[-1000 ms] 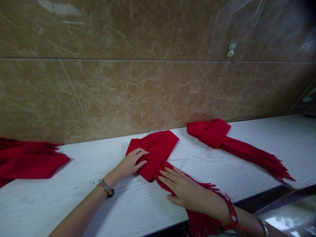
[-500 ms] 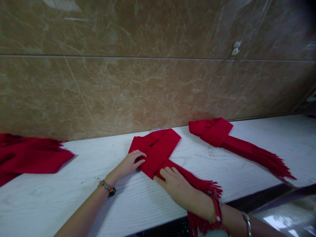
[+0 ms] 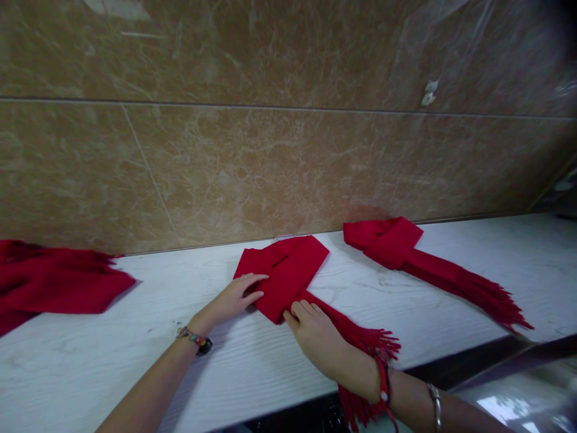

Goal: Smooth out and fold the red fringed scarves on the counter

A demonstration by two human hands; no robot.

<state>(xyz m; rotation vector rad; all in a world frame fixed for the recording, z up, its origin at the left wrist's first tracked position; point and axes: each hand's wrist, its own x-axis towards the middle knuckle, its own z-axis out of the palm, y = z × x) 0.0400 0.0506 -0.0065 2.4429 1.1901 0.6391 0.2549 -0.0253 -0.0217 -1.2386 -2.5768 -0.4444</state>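
Observation:
A red fringed scarf (image 3: 288, 273) lies folded across itself on the white wood-grain counter (image 3: 252, 373). My left hand (image 3: 237, 296) rests on its left edge, with the fingers stretched out and the thumb apart. At the lower fold my right hand (image 3: 313, 334) has its fingers closed on the cloth; the fingertips are partly hidden. Two fringed ends run from under the fold toward the lower right, one hanging past the counter's front edge behind my right wrist.
To the right lies a second red scarf (image 3: 396, 243), folded in a similar way. A loosely heaped red cloth (image 3: 63, 282) with fringe is at the far left. A brown marbled tile wall (image 3: 252, 162) rises along the back. The counter's dark front edge (image 3: 469, 361) shows at lower right.
Little differs. My right hand has shifted slightly up at the fold, its fingers more curled on the cloth. My left hand stays in place, and the view has moved slightly.

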